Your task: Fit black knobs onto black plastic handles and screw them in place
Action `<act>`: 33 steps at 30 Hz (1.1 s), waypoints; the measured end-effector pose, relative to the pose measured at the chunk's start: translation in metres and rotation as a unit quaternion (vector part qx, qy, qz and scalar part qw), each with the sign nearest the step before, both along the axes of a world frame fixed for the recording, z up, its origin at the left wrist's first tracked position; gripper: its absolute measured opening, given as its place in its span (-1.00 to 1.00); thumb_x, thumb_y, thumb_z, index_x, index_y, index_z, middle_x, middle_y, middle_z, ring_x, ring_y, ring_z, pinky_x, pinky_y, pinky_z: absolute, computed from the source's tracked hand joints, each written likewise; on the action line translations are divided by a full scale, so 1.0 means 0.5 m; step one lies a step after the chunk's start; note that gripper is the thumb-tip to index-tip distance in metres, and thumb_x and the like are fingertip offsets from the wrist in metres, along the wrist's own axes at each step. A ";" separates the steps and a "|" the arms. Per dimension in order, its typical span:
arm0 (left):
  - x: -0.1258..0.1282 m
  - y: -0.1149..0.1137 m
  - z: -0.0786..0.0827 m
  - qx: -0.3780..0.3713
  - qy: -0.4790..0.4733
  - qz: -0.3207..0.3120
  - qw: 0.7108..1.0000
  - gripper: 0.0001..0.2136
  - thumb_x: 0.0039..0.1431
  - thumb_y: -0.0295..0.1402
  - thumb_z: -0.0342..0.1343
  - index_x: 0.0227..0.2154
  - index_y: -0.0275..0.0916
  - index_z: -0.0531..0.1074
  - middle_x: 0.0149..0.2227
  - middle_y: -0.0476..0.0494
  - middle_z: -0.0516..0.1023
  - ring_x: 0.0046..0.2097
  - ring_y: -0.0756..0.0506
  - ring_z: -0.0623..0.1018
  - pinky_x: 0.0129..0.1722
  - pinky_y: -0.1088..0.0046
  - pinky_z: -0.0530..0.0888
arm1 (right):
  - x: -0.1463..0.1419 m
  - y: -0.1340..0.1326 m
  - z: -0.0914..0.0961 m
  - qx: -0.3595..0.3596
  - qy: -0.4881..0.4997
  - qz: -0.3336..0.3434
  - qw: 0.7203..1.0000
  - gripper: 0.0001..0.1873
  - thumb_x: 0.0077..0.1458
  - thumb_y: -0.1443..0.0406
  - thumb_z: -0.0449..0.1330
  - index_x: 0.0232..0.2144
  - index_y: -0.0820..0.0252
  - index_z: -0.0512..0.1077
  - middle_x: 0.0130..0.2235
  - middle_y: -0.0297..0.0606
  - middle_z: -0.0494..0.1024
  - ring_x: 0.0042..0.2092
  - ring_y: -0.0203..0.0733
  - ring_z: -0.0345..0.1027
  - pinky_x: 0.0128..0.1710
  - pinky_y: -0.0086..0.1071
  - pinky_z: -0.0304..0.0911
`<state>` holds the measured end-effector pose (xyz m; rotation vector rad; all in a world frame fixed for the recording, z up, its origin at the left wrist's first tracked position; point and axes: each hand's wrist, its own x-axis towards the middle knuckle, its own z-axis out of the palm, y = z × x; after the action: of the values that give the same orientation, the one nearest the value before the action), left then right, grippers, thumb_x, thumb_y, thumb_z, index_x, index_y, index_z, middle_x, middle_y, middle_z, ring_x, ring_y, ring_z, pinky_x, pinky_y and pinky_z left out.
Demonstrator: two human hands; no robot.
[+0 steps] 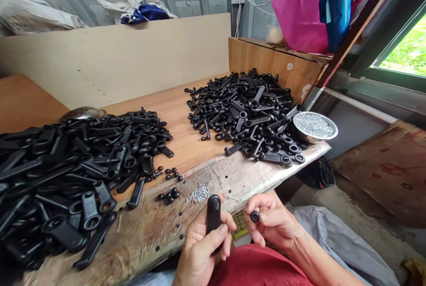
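Note:
My left hand (204,244) is closed round a black plastic crank handle (213,212), held upright just over the front edge of the workbench (133,241). Between the thumb and fingers of my right hand (276,219) is a small round black knob (254,216), its hole facing up toward me. The two parts are apart. On the bench beyond my left hand lie a small heap of metal pins (199,192) and a cluster of loose black knobs (169,195).
A big pile of black crank handles (66,166) covers the bench at left, and another pile (246,113) lies at the back right. A metal bowl of pins (314,126) stands at the right edge. A blue tool (337,8) hangs at upper right.

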<state>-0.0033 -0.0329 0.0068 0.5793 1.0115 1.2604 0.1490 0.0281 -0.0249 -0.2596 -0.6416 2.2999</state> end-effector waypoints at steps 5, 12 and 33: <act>0.015 0.014 -0.027 0.048 0.107 0.030 0.993 -0.57 0.00 -0.01 0.12 -0.17 -0.20 0.47 -0.53 -0.04 0.45 -0.54 0.05 0.32 -0.51 0.55 0.32 | 0.006 0.002 0.003 -0.018 -0.004 -0.008 1.000 -0.82 -0.13 0.27 0.32 -0.42 0.26 0.51 -0.60 -0.29 0.48 -0.67 -0.34 0.35 -0.78 -0.64 0.15; 0.022 0.026 -0.062 0.074 0.242 0.061 0.966 -0.62 -0.05 -0.08 0.19 -0.14 -0.08 0.48 -0.12 -0.05 0.53 -0.09 -0.20 0.47 -0.01 0.25 0.35 | -0.005 0.006 0.013 -0.030 -0.026 -0.057 0.998 -0.77 -0.12 0.26 0.32 -0.44 0.36 0.48 -0.62 -0.24 0.49 -0.67 -0.31 0.35 -0.77 -0.61 0.21; 0.019 0.045 -0.056 0.456 0.559 0.067 0.689 -0.55 0.22 -0.53 -0.09 0.18 -0.22 0.08 -0.35 -0.17 0.48 -0.32 -0.04 0.53 -0.37 0.51 0.50 | -0.016 0.013 0.021 -0.095 -0.056 -0.097 0.989 -0.72 -0.18 0.21 0.33 -0.50 0.38 0.48 -0.73 -0.37 0.39 -0.81 -0.39 0.18 -0.89 -0.64 -0.03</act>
<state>0.0064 -0.0104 -0.0210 2.3024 1.3305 1.4860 0.1411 0.0344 -0.0142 -0.5223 -0.4325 2.1699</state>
